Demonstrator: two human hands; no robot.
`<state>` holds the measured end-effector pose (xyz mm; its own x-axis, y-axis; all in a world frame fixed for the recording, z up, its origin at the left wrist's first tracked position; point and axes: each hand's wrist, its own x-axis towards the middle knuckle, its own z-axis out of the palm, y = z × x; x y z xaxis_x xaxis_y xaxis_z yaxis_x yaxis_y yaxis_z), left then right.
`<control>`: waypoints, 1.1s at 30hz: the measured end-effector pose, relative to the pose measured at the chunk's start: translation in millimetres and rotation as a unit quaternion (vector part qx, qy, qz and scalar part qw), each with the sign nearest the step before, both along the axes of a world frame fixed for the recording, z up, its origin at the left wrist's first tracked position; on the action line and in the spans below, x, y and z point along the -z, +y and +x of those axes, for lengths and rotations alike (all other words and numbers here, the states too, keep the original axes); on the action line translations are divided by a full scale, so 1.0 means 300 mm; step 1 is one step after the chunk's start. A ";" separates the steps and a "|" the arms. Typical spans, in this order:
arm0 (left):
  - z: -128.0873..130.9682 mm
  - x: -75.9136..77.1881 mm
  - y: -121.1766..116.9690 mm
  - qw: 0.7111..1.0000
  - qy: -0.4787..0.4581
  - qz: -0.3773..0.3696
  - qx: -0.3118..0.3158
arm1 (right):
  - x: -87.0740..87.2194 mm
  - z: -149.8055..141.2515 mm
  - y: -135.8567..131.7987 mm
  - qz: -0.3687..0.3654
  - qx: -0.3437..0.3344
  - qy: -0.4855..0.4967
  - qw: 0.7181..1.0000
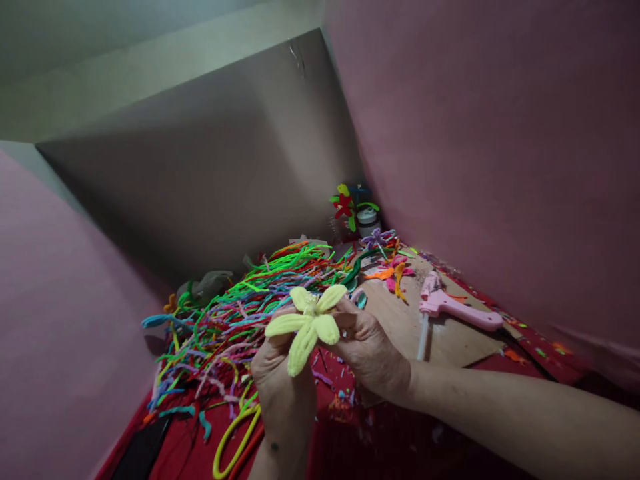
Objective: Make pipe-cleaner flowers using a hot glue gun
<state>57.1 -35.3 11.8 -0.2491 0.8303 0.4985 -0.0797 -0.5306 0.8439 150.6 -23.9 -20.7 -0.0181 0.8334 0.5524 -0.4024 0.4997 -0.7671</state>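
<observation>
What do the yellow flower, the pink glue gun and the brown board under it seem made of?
Yellow flower: probably chenille stems, matte; its petals look fuzzy-edged.
Pink glue gun: likely moulded plastic, given its smooth, faintly shiny handle.
Brown board: cardboard or thin wood; flat, matte and tan, which leaves it open.

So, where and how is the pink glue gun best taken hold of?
Probably by the handle, from above and the picture's right: the pink glue gun lies on brown board, its slim handle stretching right, away from the translucent stick.
</observation>
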 end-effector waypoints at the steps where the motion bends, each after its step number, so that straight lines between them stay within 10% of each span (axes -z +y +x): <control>1: -0.001 0.001 -0.001 1.000 -0.005 0.001 -0.002 | 0.000 -0.001 -0.002 0.001 -0.002 0.001 1.000; 19: -0.022 0.000 -0.013 0.999 0.031 -0.037 -0.008 | -0.001 -0.002 -0.009 -0.013 -0.023 0.012 1.000; 27: -0.032 -0.021 -0.009 0.981 0.083 -0.133 0.119 | -0.037 0.026 0.017 -0.113 -0.112 0.098 0.982; 33: -0.028 0.040 -0.017 0.960 0.263 -0.098 -0.009 | -0.018 0.025 0.033 -0.147 -0.114 0.121 0.975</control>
<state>48.8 -40.3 -0.3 -0.0209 0.9187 0.3944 0.3927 -0.3552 0.8483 158.1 -14.1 -15.3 -0.1200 0.9457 0.3020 -0.6647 0.1494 -0.7320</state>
